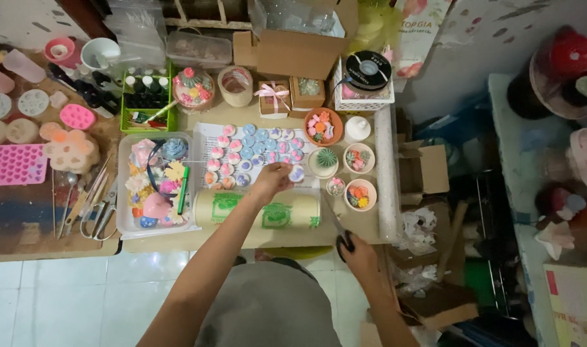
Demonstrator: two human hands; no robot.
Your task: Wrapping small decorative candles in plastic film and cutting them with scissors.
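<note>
We saw the pink heart mould [14, 164] and a tray of flower pieces [153, 186] at the left of the table. Further right, our left hand [271, 180] was pinched narrow on a small round pastel piece [297, 173], lifted just over the sheet of similar rounds [255, 151], beside the roll of clear wrap [264, 209]. We judged the piece light, rigid and brittle, best taken by its rim with fingertips. At the table's right edge, our right hand [358, 254] was closed round the dark handles of scissors [337, 228], blades pointing toward the roll.
</note>
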